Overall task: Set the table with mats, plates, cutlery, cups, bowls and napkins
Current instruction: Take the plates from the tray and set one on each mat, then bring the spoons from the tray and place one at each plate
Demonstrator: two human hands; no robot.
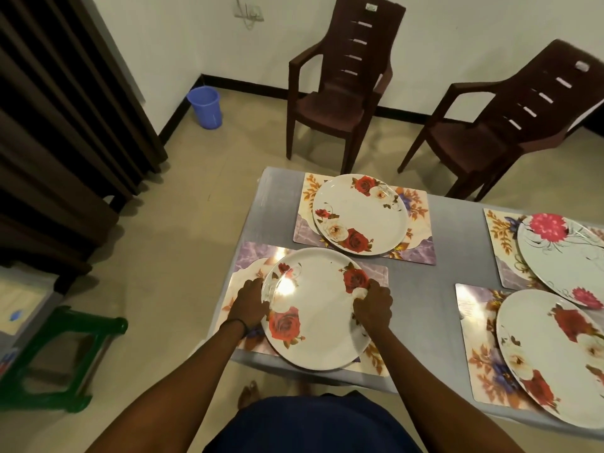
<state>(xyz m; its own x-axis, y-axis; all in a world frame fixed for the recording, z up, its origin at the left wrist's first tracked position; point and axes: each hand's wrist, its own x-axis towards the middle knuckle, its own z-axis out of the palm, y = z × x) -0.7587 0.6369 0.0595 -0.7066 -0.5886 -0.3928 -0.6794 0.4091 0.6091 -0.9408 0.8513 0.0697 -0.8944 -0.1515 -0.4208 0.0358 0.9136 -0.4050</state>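
Both arms reach forward and down, and the left hand [250,302] and right hand [372,307] curl their fingers over opposite rims of the rose plate [313,308]. The plate lies on the mat [376,273] at the table's [418,256] near-left corner.

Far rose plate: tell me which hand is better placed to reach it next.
Probably right. The right hand grips the near plate at its right rim, directly before the far plate; the left hand holds its left rim, further off to the side.
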